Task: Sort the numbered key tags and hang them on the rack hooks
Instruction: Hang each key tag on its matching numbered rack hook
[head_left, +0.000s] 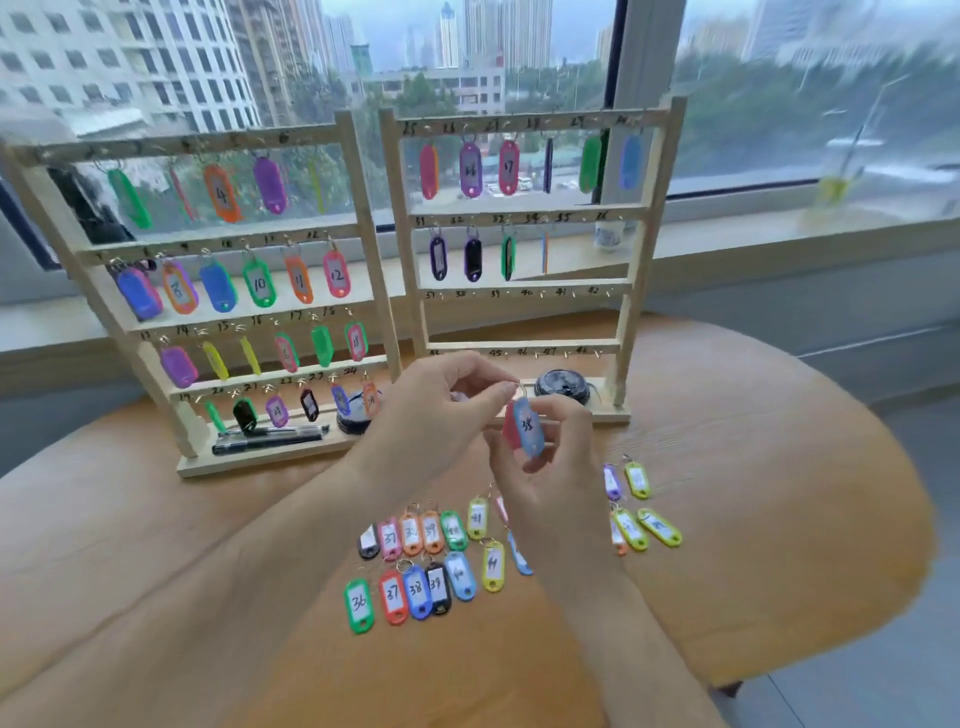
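— Where's the blue key tag (530, 428)?

— In the air above the counter (779, 467), held between both hands just in front of the right rack (636, 249). Its long axis is close to upright, with the ring (514, 387) at the top.

— Who holds what?

— The left hand (441, 405) pinches the ring between thumb and fingertip. The right hand (550, 467) has its fingers curled round the tag's body. A red key tag (510, 431) sits right behind the blue one, and I can't tell whether the two share a ring.

— What's the number?

— It's blurred, but it looks like 35.

— So where does it go?

— Up and away from the fingers, slightly right. On the second rail (571, 214) the spot marked 35 looks free, beside four hung tags. The left hand is nearer the ring, so I'd guess it carries the tag once the red one is clear.

— And the rest?

— The loose tags (415, 587) lie in rows on the counter beneath the hands.
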